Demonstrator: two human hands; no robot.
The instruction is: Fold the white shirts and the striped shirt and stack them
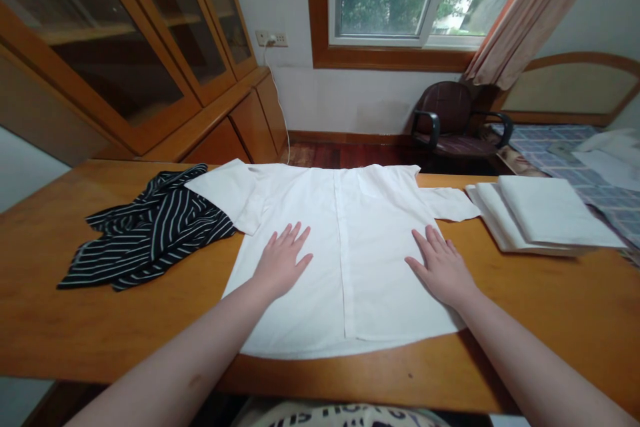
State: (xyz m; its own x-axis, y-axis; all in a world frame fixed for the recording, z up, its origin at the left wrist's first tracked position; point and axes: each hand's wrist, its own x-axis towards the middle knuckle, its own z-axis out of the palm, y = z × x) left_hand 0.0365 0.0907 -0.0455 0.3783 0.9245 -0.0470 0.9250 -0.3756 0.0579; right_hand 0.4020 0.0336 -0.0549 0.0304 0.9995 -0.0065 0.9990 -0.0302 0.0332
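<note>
A white button-front shirt (320,287) lies spread on the wooden table, its front facing up and its hem toward me. My left hand (281,260) rests flat on the left half of the shirt, fingers spread. On the other half, my right hand (440,267) lies flat too, with its fingers apart. Neither hand grips the cloth. The shirt's left sleeve overlaps a crumpled black garment with white stripes (160,233). Its right sleeve stretches toward a stack of folded white cloth (545,213).
The wooden table (150,327) has its near edge just in front of me. Behind it stand a glass-door cabinet (210,97) at the left and a dark armchair (450,117) below the window. A bed with a checked cover (543,143) is at the right.
</note>
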